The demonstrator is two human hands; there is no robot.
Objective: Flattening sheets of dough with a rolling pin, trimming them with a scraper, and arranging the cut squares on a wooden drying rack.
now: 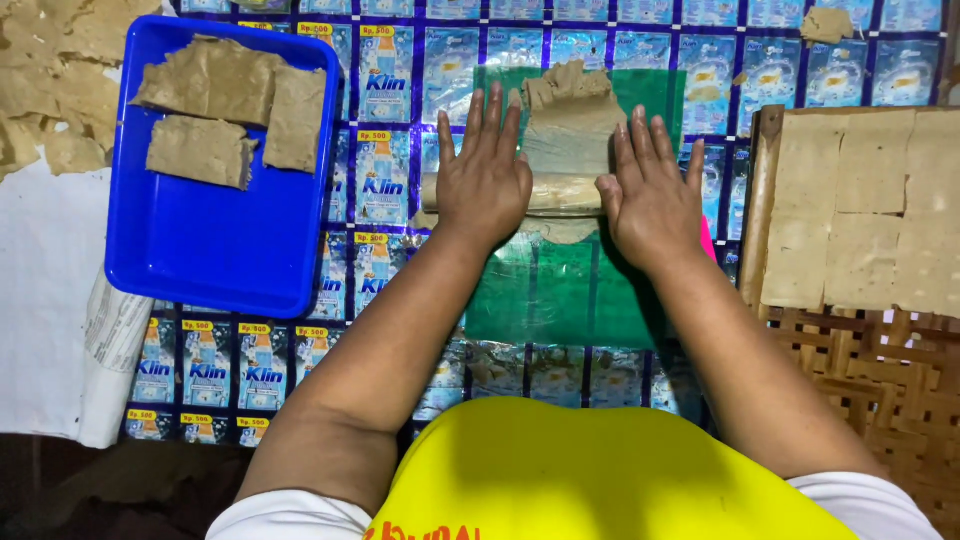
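Pale wooden rolling pin [560,193] lies crosswise over a slab of tan, clay-like dough [572,125], and both palms are on it. The left hand [484,180] presses flat on the pin's left end, fingers spread and straight, not curled around anything. The right hand [650,200] does the same on the pin's right end, open and flat. The dough sits on a translucent green plastic sheet [560,290], with its ragged, cracked edge just beyond the pin and a thin lip showing on the near side of it.

Left of the pin, well apart, a bright blue plastic tray [200,250] holds three rough slabs of the same tan material. Right of the pin, a woven bamboo tray [850,360] carries flat, pale cut squares [860,210] laid edge to edge. Under it all, a mat of shiny printed sachets [380,180] covers the surface.

Risk here, as I read it: the far edge is already splitting, so uneven pressure from one palm could tear the sheet or roll it thin on one side. The green plastic could also creep on that slick mat and bunch under the pin.
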